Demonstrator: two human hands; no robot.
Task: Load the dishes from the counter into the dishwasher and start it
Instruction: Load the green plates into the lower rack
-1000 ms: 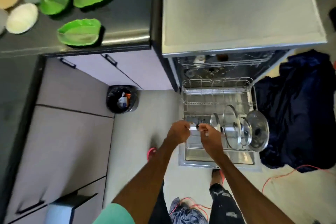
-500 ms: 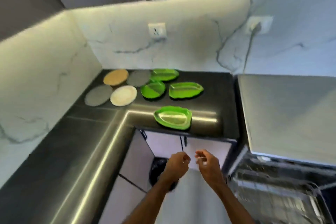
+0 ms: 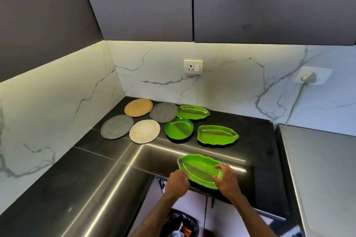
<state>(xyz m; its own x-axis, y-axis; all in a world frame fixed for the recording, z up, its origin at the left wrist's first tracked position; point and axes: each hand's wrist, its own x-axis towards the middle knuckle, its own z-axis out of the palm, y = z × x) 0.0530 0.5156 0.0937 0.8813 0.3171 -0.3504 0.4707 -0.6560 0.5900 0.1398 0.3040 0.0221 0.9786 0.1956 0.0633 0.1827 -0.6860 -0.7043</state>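
near leaf dish (image 3: 199,170): green, leaf-shaped, ridge down the middle. it lies flat on the black table (image 3: 86,169) at the near edge, above the cupboard doors.

hands: right hand (image 3: 226,181) is at the dish's 4 o'clock end, grasping it, with the thumb laid over the rim and the fingers curled at the edge. left hand (image 3: 177,183) is at the dish's 8 o'clock side, fingers curled in and knuckles against the near rim. cannot tell whether it holds the rim or only sits beside it.

other dishes, bearings taken from the near leaf dish, all flat on the table:
- second leaf dish (image 3: 217,134) at 1 o'clock, apart from it.
- round green plate (image 3: 179,128) with a divider, at 11 o'clock.
- third leaf dish (image 3: 192,112) at 12 o'clock, farther back, near the wall.
- cream plate (image 3: 144,131) at 10 o'clock, just beside the round green plate.
- grey plate (image 3: 117,126) at the cream plate's 9 o'clock.
- second grey plate (image 3: 163,112) and tan plate (image 3: 138,107) in the back row.

surroundings: steel dishwasher top (image 3: 323,169) at 3 o'clock. black bin (image 3: 181,225) on the floor at 6 o'clock. wall socket (image 3: 193,66) at 12 o'clock on the marble wall. a plug (image 3: 308,78) sits in a second socket at 2 o'clock. dark cupboards (image 3: 144,2) overhead.
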